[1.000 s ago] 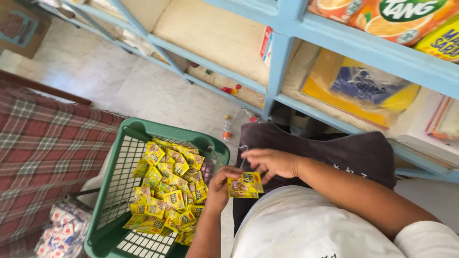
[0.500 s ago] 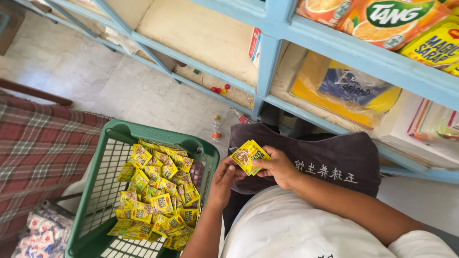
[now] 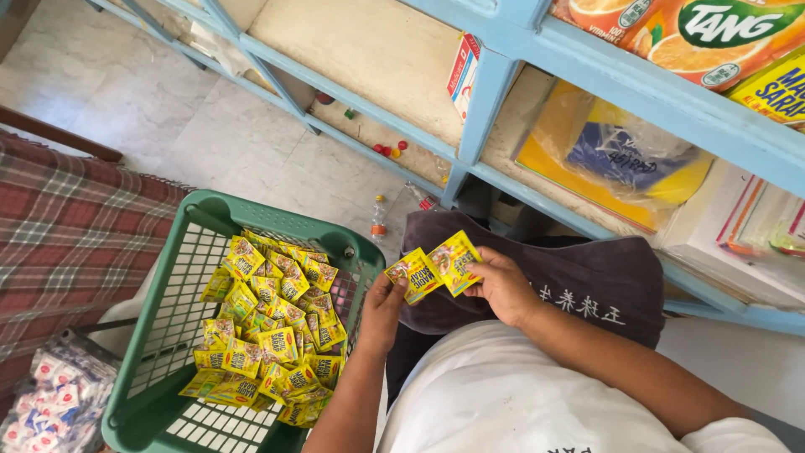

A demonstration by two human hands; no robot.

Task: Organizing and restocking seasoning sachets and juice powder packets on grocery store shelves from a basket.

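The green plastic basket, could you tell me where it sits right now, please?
In the head view the green basket sits lower left, half full of yellow sachets, between the plaid cloth and the person's left hand.

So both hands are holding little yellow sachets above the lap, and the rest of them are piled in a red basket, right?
Not quite: the basket is green, not red, as the head view shows. The rest holds: the left hand and right hand hold yellow sachets above the lap, and more sachets are piled in the basket.
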